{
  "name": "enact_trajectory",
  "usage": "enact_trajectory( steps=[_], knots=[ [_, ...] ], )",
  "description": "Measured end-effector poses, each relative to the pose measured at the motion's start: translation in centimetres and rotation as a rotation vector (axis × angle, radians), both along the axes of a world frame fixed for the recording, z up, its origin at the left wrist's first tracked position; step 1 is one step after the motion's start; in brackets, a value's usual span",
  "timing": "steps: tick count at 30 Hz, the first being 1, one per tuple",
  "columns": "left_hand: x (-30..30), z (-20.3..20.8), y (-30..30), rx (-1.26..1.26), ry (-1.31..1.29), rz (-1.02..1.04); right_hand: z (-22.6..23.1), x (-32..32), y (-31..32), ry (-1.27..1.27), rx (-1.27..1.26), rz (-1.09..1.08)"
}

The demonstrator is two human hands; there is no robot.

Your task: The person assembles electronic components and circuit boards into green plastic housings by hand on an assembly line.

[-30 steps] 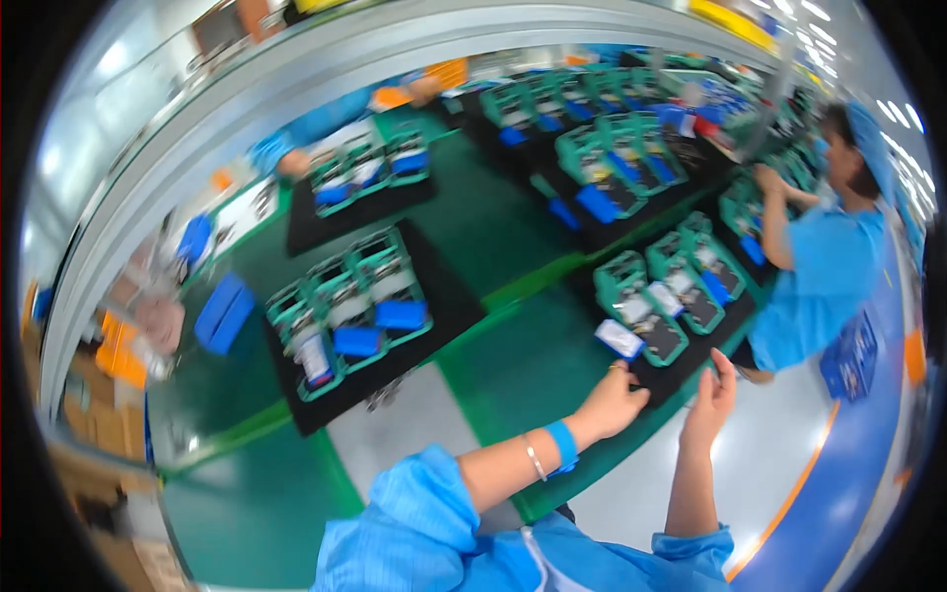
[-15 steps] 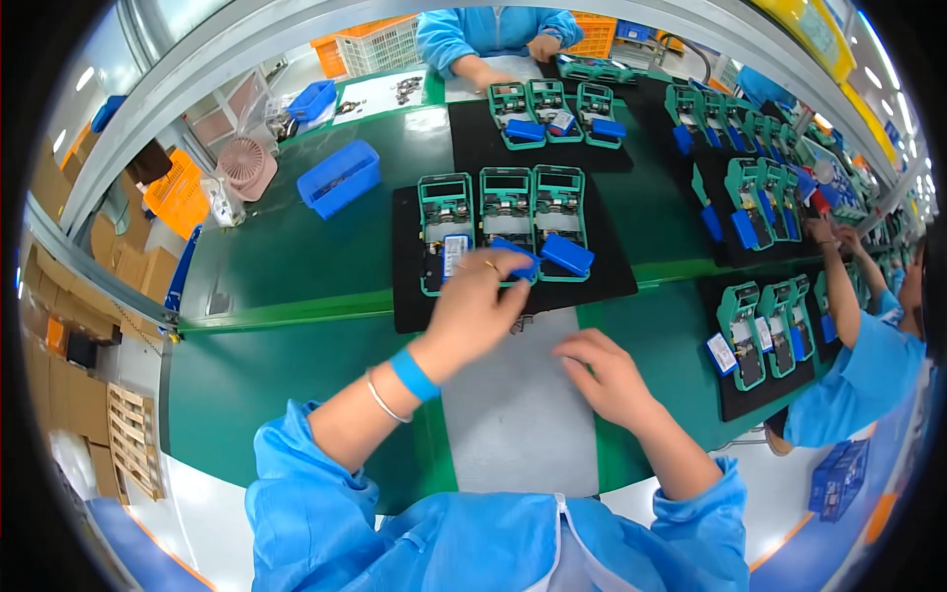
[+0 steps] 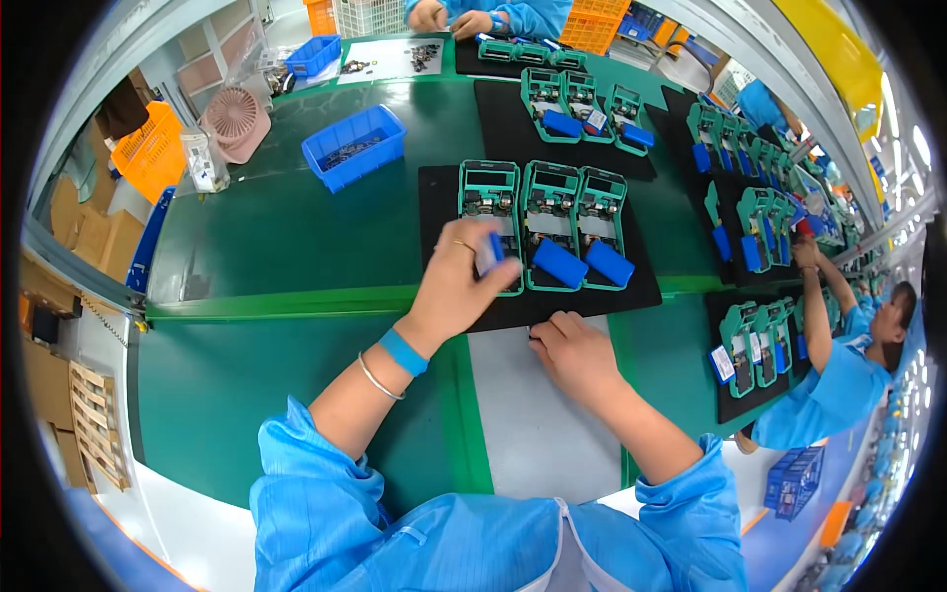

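A black mat (image 3: 646,288) bears three green-framed device housings with circuitry inside. Over the left housing (image 3: 490,178), my left hand (image 3: 454,281) grips a blue rectangular battery pack (image 3: 490,255), tilted between thumb and fingers. A second blue pack (image 3: 559,264) lies across the middle housing (image 3: 550,178). On the right housing (image 3: 602,187) rests another blue pack (image 3: 610,264). At the mat's near edge is my right hand (image 3: 575,357), its fingers curled down above the grey strip (image 3: 538,424). Something small and dark shows at its fingertips, too small to name.
Left of the mat stands a blue bin (image 3: 355,148) with small parts; beyond it are a pink fan (image 3: 237,123) and a white sheet (image 3: 390,59) with parts. More housings (image 3: 582,104) lie farther back. A co-worker's arms (image 3: 819,296) reach over housings at right; another person's hands (image 3: 454,20) are opposite.
My left hand has gone from the middle housing's pack to the left housing's pack, now lifted and tilted. My right hand has moved to the mat's near edge. The view has shifted.
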State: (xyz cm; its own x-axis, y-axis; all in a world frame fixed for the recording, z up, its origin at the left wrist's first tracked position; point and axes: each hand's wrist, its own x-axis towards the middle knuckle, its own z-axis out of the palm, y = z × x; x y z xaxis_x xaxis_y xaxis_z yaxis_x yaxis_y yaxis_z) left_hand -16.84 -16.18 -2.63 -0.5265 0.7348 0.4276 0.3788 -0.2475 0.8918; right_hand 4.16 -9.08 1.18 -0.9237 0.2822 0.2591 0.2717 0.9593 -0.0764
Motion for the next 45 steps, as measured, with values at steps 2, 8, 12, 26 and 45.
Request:
enact_trajectory(
  steps=[2, 8, 12, 26, 45],
  knots=[
    [-0.3, 0.7, -0.3, 0.162, -0.580, -0.020, 0.0, -0.1, 0.0, -0.022, 0.016, -0.007],
    [-1.4, 1.0, -0.8, 0.059, 0.424, 0.298, 0.7, 0.3, 0.0, -0.032, -0.009, 0.125],
    [-1.0, 0.4, -1.0, -0.264, 0.796, 0.037, 1.4, 0.3, 1.5, -0.101, 0.017, 0.362],
    [0.9, 0.3, -1.0, -0.198, 0.765, 0.181, 5.7, -4.5, 4.5, -0.091, 0.129, 0.595],
    [0.9, -0.2, -0.5, -0.182, 0.721, 0.186, 2.7, -14.0, 9.2, -0.099, 0.510, 0.411]
  ],
)
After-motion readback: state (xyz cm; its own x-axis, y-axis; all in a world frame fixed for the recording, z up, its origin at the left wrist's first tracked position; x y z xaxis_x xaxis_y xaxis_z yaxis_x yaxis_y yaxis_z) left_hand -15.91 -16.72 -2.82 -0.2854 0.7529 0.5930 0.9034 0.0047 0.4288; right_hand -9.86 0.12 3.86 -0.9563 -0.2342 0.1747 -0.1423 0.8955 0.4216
